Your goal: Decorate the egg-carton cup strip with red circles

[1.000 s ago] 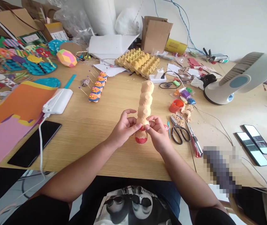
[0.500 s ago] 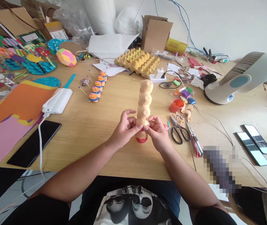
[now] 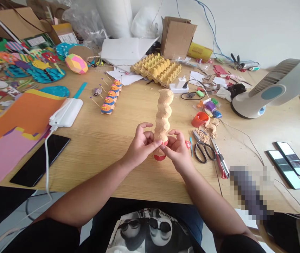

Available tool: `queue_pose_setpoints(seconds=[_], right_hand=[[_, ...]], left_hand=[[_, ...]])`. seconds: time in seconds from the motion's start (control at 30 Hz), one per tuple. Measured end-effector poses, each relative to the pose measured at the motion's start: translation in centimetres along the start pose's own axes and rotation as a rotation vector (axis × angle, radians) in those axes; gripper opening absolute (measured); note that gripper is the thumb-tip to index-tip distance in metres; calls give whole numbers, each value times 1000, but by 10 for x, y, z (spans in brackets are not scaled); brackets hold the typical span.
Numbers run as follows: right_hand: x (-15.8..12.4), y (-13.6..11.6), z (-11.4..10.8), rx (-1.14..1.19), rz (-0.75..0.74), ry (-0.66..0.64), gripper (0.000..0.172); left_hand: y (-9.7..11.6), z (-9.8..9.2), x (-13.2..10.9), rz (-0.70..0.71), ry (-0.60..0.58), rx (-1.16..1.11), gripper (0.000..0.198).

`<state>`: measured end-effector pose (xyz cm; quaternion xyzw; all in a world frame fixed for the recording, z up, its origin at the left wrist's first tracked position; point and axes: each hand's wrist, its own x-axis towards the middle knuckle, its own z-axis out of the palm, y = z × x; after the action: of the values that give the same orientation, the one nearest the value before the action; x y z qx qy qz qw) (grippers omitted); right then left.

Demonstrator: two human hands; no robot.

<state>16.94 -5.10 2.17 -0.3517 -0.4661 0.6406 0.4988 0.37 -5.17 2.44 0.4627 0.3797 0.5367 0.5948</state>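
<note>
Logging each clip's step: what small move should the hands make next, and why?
Probably press the red layer further around the strip's near end. The left hand and right hand both pinch where red meets bare carton, and red shows only on the lowest cup, while the cups above are bare.

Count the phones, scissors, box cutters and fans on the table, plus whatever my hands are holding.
phones: 3
scissors: 1
box cutter: 1
fan: 1
egg-carton column, pinched by left hand and right hand: 1
Total: 7
</note>
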Motion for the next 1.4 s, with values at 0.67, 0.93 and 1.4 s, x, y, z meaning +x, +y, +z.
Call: queue_pose_setpoints(seconds=[0.67,0.93,1.4], right_hand=[[1,-12,-2,64,2,-65,48],[0,-8,-1,26,-51,-36,48],[0,-4,-6,-10,-44,-106,47]], left_hand=[[3,-1,1,-21,-32,-74,61],[-1,1,-1,-1,-46,-79,57],[3,-1,-4,20,-33,-22,58]])
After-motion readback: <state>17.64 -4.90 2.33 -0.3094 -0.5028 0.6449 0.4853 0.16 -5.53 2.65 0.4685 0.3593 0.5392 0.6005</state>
